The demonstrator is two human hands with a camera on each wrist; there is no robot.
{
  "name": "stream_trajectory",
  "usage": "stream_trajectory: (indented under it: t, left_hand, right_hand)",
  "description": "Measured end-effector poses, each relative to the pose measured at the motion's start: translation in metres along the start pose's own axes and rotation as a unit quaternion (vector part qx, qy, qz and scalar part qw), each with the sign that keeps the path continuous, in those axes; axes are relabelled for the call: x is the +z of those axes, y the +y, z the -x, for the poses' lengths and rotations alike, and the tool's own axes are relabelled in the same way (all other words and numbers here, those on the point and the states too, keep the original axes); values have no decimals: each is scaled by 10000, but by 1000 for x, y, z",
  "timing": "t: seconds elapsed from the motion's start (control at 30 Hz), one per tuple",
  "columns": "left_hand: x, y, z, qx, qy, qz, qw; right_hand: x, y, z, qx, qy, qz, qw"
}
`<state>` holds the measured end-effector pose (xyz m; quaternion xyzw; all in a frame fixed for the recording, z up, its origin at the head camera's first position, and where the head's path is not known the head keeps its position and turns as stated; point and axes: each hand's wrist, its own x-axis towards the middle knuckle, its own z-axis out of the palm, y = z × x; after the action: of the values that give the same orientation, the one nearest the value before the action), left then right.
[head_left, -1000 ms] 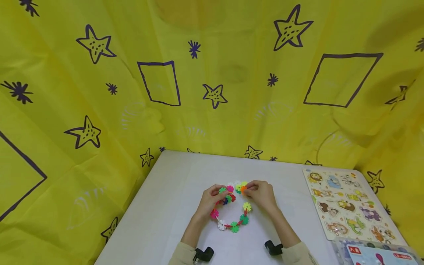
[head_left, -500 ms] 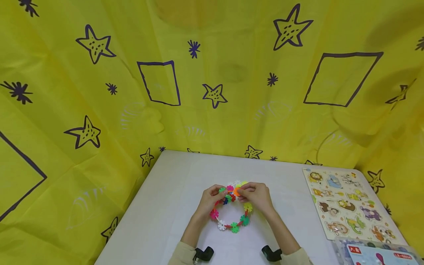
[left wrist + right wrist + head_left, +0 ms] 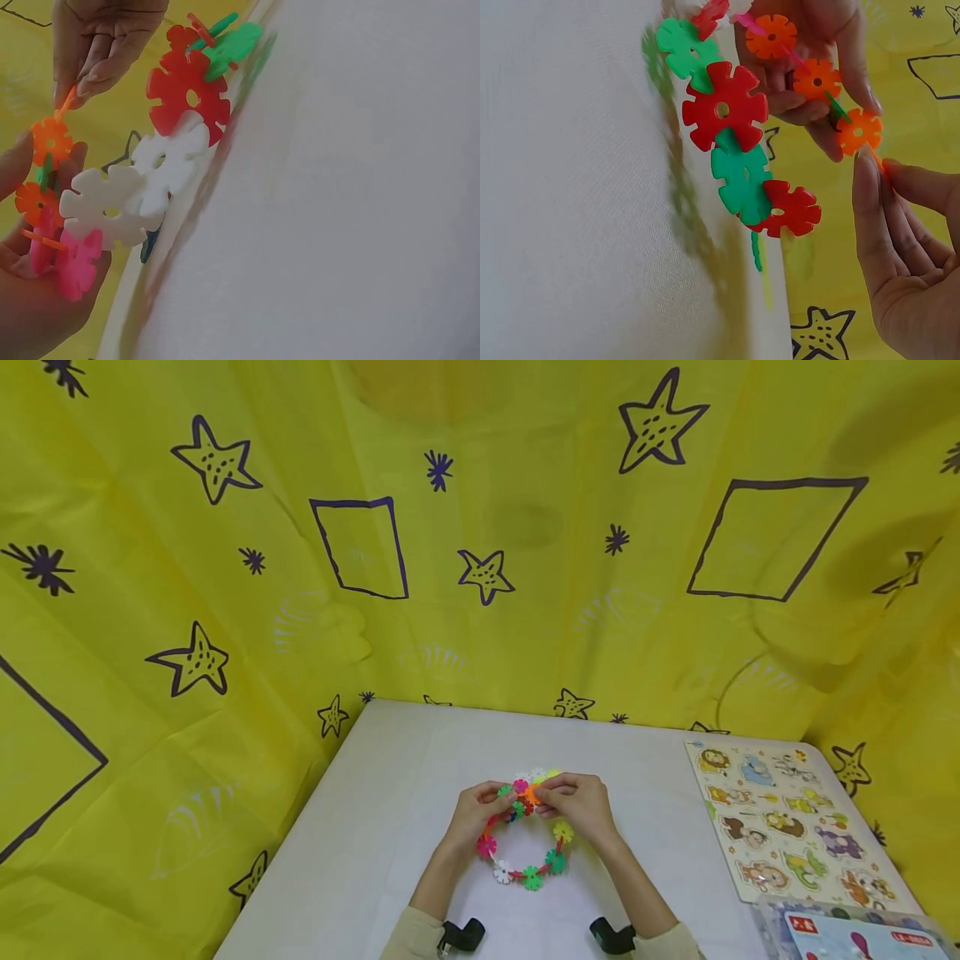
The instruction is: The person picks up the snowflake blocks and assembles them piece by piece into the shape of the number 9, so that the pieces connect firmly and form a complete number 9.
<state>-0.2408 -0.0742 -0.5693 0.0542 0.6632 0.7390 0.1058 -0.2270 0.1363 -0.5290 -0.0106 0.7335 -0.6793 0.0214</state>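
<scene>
A chain of interlocking plastic snowflake discs [image 3: 532,877] curves in a loop between and below my hands. It has red, green, white, pink, yellow and orange pieces. My left hand [image 3: 471,816] holds the chain near one end, thumb and fingers around its pink and orange discs [image 3: 817,80]. With thumb and fingertips my right hand [image 3: 587,807] pinches an orange snowflake disc [image 3: 67,103], seen edge-on in the left wrist view. That piece meets the chain's last orange disc [image 3: 859,133]; how deep the slots sit cannot be made out.
A wooden puzzle board with animal pictures [image 3: 798,827] lies on the right of the white table [image 3: 405,793]. In front of it a clear box with a blue label [image 3: 862,935] stands at the corner. Yellow patterned cloth [image 3: 525,635] hangs behind and beside the table.
My right hand has moved left with the orange disc, bringing it up against the chain end in my left hand. The left hand has stayed nearly still.
</scene>
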Motion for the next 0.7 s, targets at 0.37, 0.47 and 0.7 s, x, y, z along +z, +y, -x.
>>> stream_trajectory:
  t: [0.37,0.47,0.7]
  left_hand:
    - [0,-1,2,-18,124,-177,9998]
    - [-1,-1,1,87,-59,-105,9999]
    - [-8,2,0,292,-316,-171,9989]
  right_hand:
    - [1,5,-1,-213,-152,-64,9996]
    - [0,5,-3,-248,-164,135,9995]
    - [-8,7,-15,-581,505,1313,9883]
